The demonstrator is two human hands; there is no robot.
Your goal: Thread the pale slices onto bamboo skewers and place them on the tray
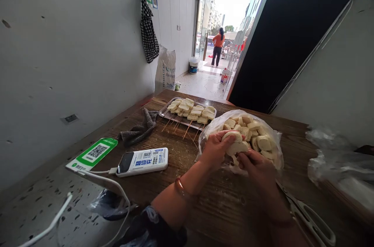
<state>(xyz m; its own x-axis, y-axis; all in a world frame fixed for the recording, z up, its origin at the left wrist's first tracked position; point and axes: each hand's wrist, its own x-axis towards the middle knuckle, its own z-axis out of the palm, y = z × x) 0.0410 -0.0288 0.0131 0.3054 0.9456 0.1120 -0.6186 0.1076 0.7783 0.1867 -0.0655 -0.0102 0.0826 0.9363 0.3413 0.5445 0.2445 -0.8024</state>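
My left hand (217, 146) is closed round two pale, thick slices that look like steamed bun (237, 147), held together over the front of a clear plastic bag (276, 134). My right hand (257, 167) is closed in a pinch at the lower edge of these slices; what lies between its fingers is hidden. Inside the open bag are many loose slices (264, 143) of the same kind. Behind and left of the bag, a metal tray (163, 111) bears skewered slices (187, 106), their thin wooden sticks (188, 129) jutting over the near rim.
Left on the wooden table (181, 179) lie a dark grey cloth (140, 128), a phone on a white power bank (152, 160) with a cable, and a green QR card (97, 153). Scissors (317, 219) rest by my right forearm. Plastic bags (336, 161) lie far right. A person (217, 46) stands beyond the doorway.
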